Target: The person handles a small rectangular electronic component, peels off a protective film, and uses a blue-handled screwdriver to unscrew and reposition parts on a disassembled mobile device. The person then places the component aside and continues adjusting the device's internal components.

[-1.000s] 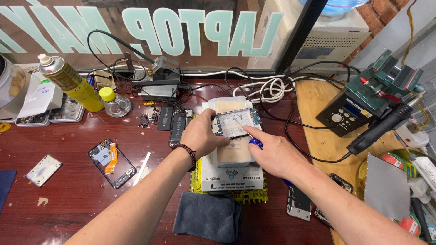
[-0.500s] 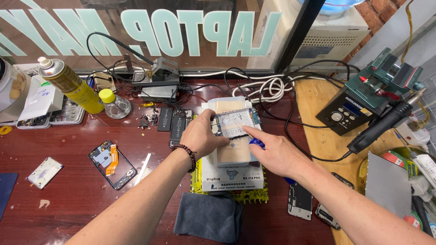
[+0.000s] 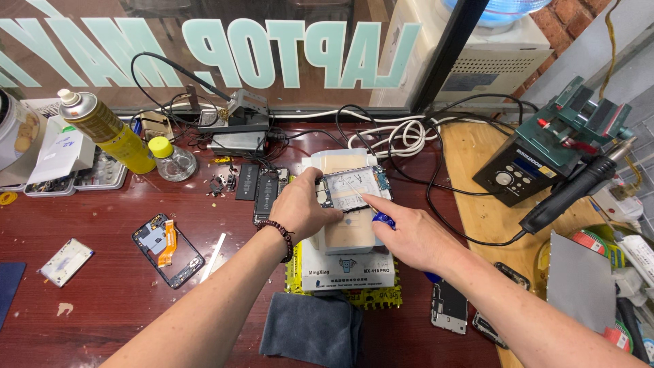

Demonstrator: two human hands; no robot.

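Note:
An opened phone frame [image 3: 355, 188] lies on a white heating pad [image 3: 346, 262] in the middle of the dark red bench. My left hand [image 3: 301, 210], with a bead bracelet at the wrist, presses on the frame's left end and holds it. My right hand [image 3: 409, 238] grips a blue-handled tool [image 3: 383, 220], and its thin tip rests on the inside of the frame.
A phone housing with an orange flex [image 3: 167, 249], small phone parts [image 3: 262, 185], a yellow spray can [image 3: 109, 129] and a small bottle [image 3: 170, 158] lie left. A grey cloth [image 3: 312, 330] is in front. A hot-air station [image 3: 538, 163], its handpiece [image 3: 572, 194] and coiled cables [image 3: 395, 136] stand right.
Both hands stay on the phone frame. The view has shifted slightly; nothing else has visibly moved.

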